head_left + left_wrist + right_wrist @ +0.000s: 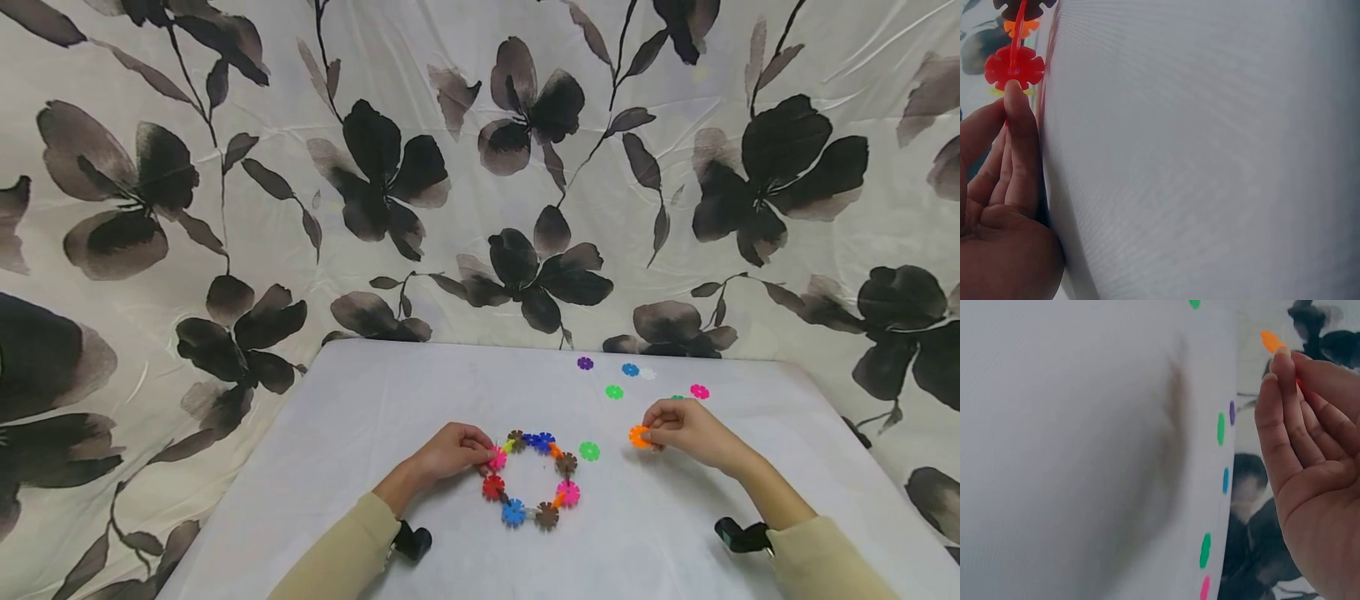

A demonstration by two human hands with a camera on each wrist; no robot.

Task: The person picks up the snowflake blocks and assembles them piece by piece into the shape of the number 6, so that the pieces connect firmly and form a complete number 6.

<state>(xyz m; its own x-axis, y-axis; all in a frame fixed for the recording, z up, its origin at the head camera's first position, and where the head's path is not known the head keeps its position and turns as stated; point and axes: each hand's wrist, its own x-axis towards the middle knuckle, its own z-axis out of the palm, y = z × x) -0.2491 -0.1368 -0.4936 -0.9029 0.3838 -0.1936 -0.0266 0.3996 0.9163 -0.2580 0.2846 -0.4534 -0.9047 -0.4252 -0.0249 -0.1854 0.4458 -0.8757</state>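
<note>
A ring of interlocking plastic flower discs (566,463) in several colours lies on the white tabletop. My left hand (454,450) pinches its left side at a pink disc (498,458), between thumb and fingers. In the left wrist view a red disc (1014,67) shows at the fingertips of the left hand (1010,187). My right hand (693,429) holds a loose orange flower disc (639,437) by its edge, to the right of the ring. The right wrist view shows the orange disc (1270,341) edge-on above the fingertips of the right hand (1316,444).
A loose green disc (589,451) lies just right of the ring. Toward the back are purple (585,363), blue (630,370), green (614,392) and pink discs (700,391). A floral cloth (450,317) hangs behind the table's back edge.
</note>
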